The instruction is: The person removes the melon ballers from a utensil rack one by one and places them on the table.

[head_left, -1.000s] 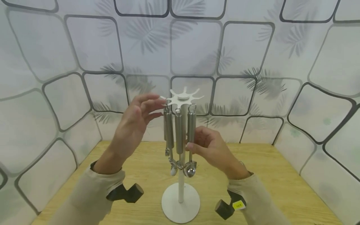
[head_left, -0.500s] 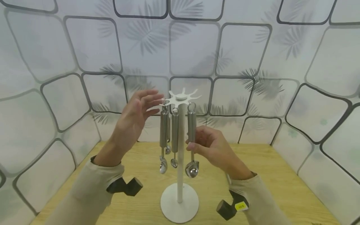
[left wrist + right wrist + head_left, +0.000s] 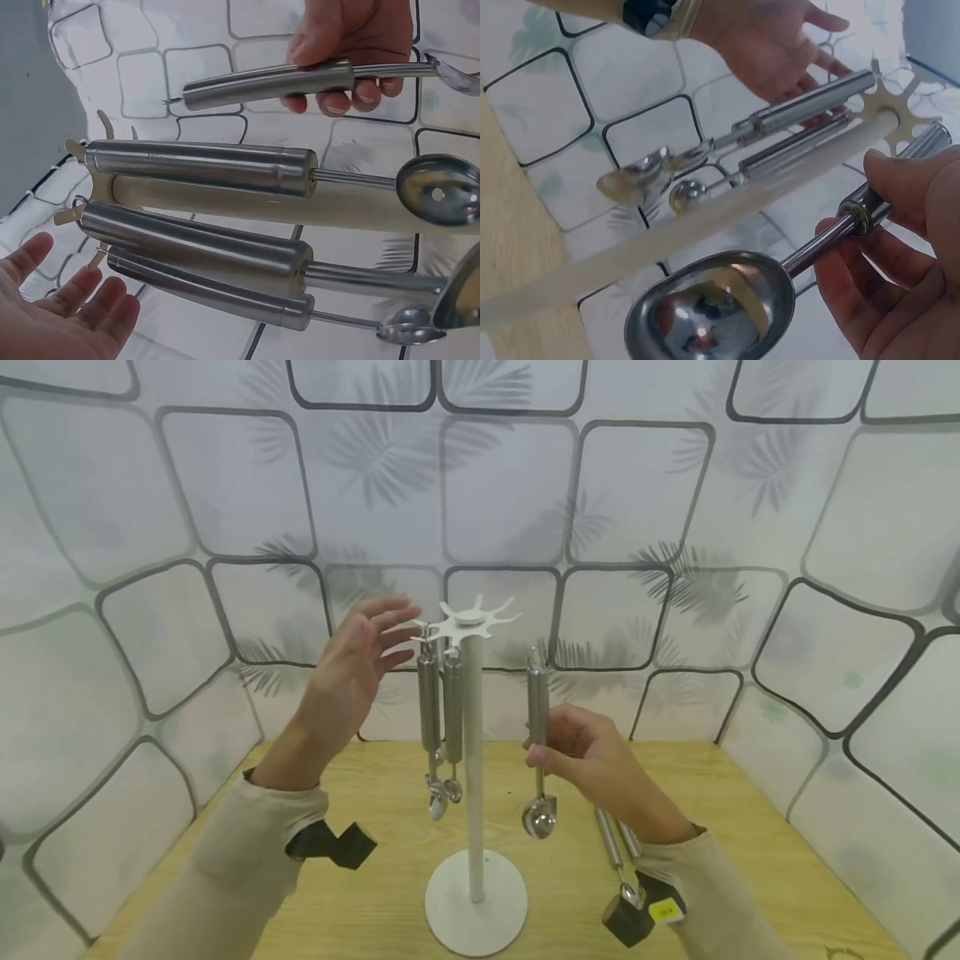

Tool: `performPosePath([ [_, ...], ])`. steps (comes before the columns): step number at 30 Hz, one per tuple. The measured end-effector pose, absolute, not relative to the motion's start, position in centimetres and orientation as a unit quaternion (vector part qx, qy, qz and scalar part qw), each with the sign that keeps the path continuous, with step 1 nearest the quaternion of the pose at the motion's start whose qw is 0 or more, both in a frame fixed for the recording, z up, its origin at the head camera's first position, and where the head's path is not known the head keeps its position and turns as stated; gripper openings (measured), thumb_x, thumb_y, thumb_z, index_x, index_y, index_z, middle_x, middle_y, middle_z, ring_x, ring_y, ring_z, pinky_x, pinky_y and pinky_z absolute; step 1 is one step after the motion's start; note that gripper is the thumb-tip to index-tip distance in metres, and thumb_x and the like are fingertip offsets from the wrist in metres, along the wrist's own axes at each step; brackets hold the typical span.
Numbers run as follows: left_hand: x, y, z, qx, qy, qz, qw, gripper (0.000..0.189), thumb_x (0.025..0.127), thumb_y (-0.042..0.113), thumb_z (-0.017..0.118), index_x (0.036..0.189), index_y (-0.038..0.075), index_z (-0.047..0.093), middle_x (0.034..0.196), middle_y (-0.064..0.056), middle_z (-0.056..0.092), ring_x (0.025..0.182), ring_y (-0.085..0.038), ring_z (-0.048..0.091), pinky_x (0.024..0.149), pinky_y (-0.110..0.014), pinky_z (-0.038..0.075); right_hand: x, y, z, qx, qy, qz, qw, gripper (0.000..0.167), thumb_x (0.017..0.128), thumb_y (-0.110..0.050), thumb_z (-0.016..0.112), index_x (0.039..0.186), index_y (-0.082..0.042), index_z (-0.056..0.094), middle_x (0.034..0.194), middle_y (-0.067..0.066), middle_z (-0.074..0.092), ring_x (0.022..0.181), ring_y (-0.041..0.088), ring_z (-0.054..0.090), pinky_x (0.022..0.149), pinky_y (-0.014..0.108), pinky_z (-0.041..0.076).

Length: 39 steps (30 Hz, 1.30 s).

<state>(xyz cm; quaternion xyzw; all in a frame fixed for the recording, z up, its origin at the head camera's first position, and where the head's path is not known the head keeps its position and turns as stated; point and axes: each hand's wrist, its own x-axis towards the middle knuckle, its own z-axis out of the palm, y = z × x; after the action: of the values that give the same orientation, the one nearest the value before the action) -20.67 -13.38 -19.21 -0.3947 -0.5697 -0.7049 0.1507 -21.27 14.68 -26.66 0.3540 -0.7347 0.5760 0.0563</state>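
A steel ice cream scoop [image 3: 537,702] hangs bowl-down from my right hand [image 3: 592,756], pinched low on its handle between thumb and fingers. It is off the rack, to the right of the post. Its deep oval bowl [image 3: 712,307] fills the lower part of the right wrist view. The white rack [image 3: 470,620] has a spoked top. On its left side, three steel-handled utensils [image 3: 199,169] hang by end rings, with small bowls at their lower ends. My left hand [image 3: 341,672] is raised beside them, fingers loosely extended near the spokes and holding nothing.
The rack's round white base [image 3: 442,914] stands on the wooden table [image 3: 360,877]. More steel-handled utensils [image 3: 610,839] lie at the right, partly covered by my right forearm. Patterned walls [image 3: 510,493] enclose the back and both sides.
The scoop has come off its spoke and moved right, away from the post, in my right hand. The left hand stays by the rack top. Utensils lying at the right have come into view.
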Motion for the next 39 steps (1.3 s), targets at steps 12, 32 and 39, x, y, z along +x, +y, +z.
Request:
performPosePath([
  [12,-22.0,-13.9,-19.6,-0.439,-0.549,-0.701,0.123,0.039,0.105,0.039,0.038,0.132,0.013,0.049,0.13,-0.009,0.054,0.119,-0.028,0.047,0.099,-0.034,0.04,-25.0,19.7,-30.8,0.259,-0.786,0.559,0.048,0.028,0.093,-0.006,0.064,0.116,0.009,0.054,0.097,0.019,0.063,0.083,0.024,0.067,0.072,0.035,0.058],
  [32,-22.6,-14.0,-19.9,-0.49,-0.52,-0.692,0.102,0.042,0.101,0.042,0.046,0.132,0.013,0.049,0.13,-0.007,0.056,0.119,-0.024,0.049,0.1,-0.035,0.04,-27.4,31.0,-37.3,0.065,-0.85,0.523,0.014,0.058,0.098,-0.026,0.061,0.136,0.012,0.039,0.101,0.013,0.062,0.088,0.023,0.063,0.075,0.032,0.055],
  [39,-22.5,-14.0,-19.9,-0.485,-0.518,-0.697,0.103,0.043,0.101,0.042,0.048,0.132,0.012,0.049,0.13,-0.007,0.056,0.119,-0.025,0.05,0.098,-0.034,0.042,-27.9,33.4,-39.2,0.034,-0.855,0.517,-0.013,0.06,0.098,-0.025,0.06,0.138,0.014,0.037,0.093,0.008,0.065,0.082,0.022,0.065,0.072,0.033,0.055],
])
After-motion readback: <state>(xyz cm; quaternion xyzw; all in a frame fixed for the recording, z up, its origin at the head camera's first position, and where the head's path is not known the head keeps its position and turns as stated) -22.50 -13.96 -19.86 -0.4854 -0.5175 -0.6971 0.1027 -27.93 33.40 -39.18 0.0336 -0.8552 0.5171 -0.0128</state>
